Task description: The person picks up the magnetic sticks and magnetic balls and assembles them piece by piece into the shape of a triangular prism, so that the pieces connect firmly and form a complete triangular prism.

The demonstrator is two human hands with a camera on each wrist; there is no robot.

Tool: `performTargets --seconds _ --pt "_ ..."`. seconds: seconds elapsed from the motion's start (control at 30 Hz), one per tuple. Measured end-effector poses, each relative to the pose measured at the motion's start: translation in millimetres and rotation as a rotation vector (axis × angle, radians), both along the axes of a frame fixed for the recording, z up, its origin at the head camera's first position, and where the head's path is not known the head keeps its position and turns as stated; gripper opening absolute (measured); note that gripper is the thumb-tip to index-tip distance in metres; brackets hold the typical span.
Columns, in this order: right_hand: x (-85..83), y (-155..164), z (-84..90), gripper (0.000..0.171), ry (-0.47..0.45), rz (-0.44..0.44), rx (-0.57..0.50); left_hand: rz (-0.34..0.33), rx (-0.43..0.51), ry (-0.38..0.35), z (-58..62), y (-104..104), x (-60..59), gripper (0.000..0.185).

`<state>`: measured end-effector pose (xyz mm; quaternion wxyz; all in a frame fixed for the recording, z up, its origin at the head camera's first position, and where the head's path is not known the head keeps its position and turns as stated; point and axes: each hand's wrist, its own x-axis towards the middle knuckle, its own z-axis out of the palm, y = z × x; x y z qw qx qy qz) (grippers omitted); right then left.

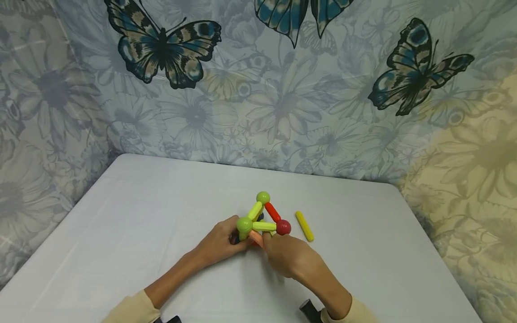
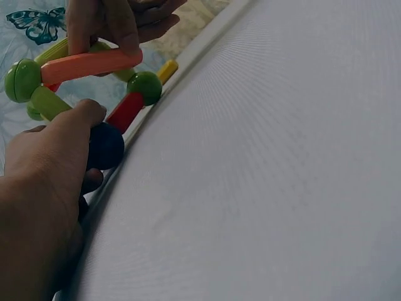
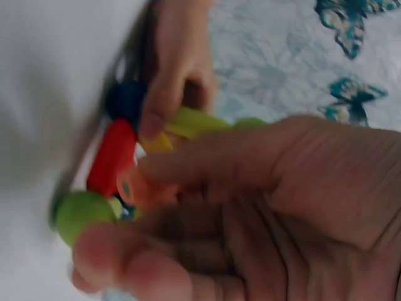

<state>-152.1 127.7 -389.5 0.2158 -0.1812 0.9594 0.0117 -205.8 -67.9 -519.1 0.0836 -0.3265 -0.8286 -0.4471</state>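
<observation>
Between the two hands stands a frame of coloured sticks and balls, like a magnetic building set. Its top triangle has a green ball, a second green ball and a dark red ball, joined by two yellow-green sticks and one red stick. My left hand grips the frame low down, thumb against a dark blue ball. My right hand pinches an orange stick, whose far end meets a green ball. Fingers partly hide the lower sticks.
A loose yellow stick lies on the white table, just right of the frame. Behind the table hangs a backdrop printed with flowers and butterflies. Dark wrist-worn devices show near the sleeves.
</observation>
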Motion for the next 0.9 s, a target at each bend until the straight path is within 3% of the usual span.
performTargets --seconds 0.1,0.2,0.47,0.53,0.6,0.73,0.83,0.9 --pt "4.0 -6 -8.2 0.029 0.174 0.061 0.137 0.001 -0.001 0.005 -0.4 0 -0.2 0.024" --pt "5.5 -9 -15.8 0.027 0.293 0.067 0.181 0.003 -0.001 0.011 -0.8 0 -0.8 0.026" --pt "2.4 -12 -28.5 0.030 0.399 0.016 0.176 -0.012 0.001 -0.002 -1.3 -1 -2.6 0.027" --pt "-0.3 -10 -25.3 0.029 0.321 0.002 0.138 -0.015 0.004 -0.006 -1.6 -1 -2.6 0.027" --pt "-4.9 -5 -16.0 0.034 0.151 -0.045 0.041 -0.012 0.008 -0.009 -2.0 -2 -2.5 0.027" --pt "-13.5 19 8.5 0.065 -0.220 -0.151 -0.173 0.031 0.022 -0.004 -3.5 -1 -2.9 0.030" --pt "-17.9 36 21.6 0.083 -0.322 -0.124 -0.181 0.089 0.043 -0.005 -3.8 0 -3.7 0.034" --pt "-21.2 43 27.4 0.077 -0.356 -0.095 -0.168 0.128 0.057 -0.022 -3.8 1 -4.6 0.037"
